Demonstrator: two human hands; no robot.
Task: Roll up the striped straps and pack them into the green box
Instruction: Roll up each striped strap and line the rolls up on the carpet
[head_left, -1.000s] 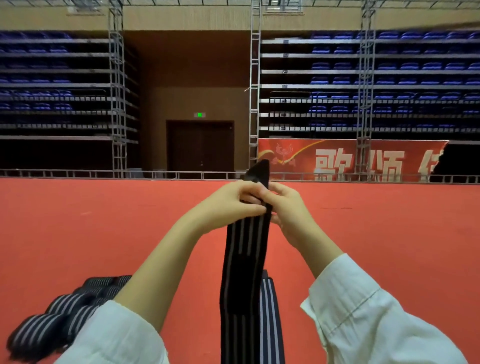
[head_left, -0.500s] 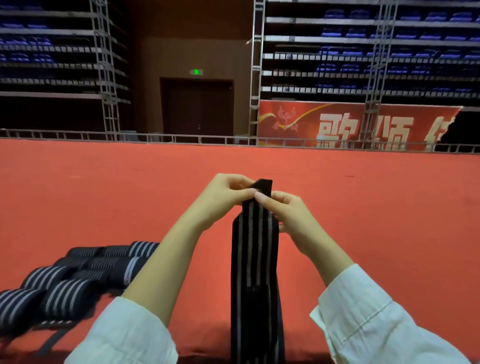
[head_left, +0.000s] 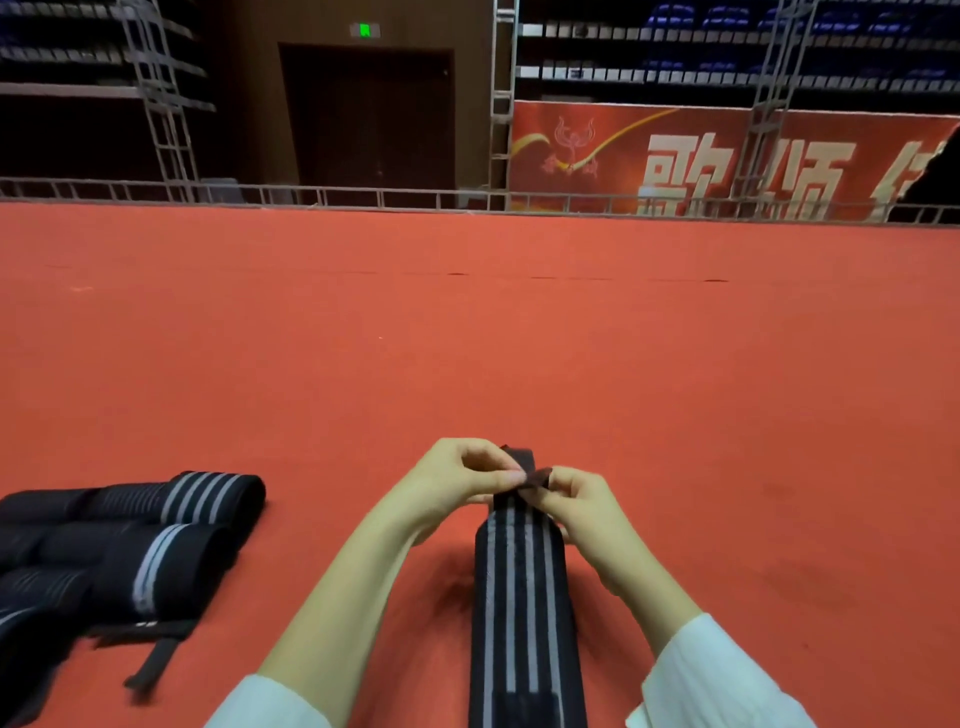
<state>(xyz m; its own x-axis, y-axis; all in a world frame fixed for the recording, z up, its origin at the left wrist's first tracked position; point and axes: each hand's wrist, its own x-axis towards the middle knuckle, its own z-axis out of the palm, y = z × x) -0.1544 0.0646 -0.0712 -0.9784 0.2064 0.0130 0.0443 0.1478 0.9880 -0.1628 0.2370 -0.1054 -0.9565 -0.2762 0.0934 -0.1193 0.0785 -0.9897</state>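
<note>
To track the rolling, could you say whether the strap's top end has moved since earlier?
Yes: strap end dropped from railing height to level with the rolled straps.

red carpet (head_left: 467, 338), red banner (head_left: 727, 156), dark door (head_left: 369, 119)

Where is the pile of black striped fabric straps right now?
The pile of black striped fabric straps lies lower left in the head view on the red carpet, left of the left hand.
</note>
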